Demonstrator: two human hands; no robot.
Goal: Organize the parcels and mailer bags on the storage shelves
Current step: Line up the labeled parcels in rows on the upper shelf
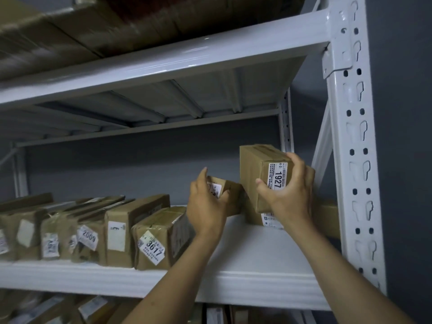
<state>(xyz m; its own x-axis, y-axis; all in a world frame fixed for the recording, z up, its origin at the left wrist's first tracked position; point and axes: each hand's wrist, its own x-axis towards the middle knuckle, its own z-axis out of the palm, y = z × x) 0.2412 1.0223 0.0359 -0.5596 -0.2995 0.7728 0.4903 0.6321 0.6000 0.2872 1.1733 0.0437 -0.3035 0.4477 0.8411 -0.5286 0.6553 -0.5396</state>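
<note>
The box labelled 1927 stood on end near the right end of the middle shelf, toward its back edge, on top of a flatter box whose white label showed just below it. Whether it rested fully on that box or was lifted slightly could not be told. The right hand gripped it, fingers curled over its right side and top, thumb pressed beside the label.

Just to its left, touching or nearly touching the flatter box, a small box was held by the left hand, fingers wrapped round its front end, with one finger raised above it.

Toward the left end of the shelf a row of parcels stood packed side by side along the front edge, labels facing out, among them the 3617 box and the 2009 parcel. Bare shelf lay between that row and the two held boxes.

Judged from this, the left part looked sorted, while the right-end group was in the middle of being arranged. The two boxes probably had yet to be set in line. Large cartons sat on the shelf above and more parcels on the one below; how tidy those were could not be told.
</note>
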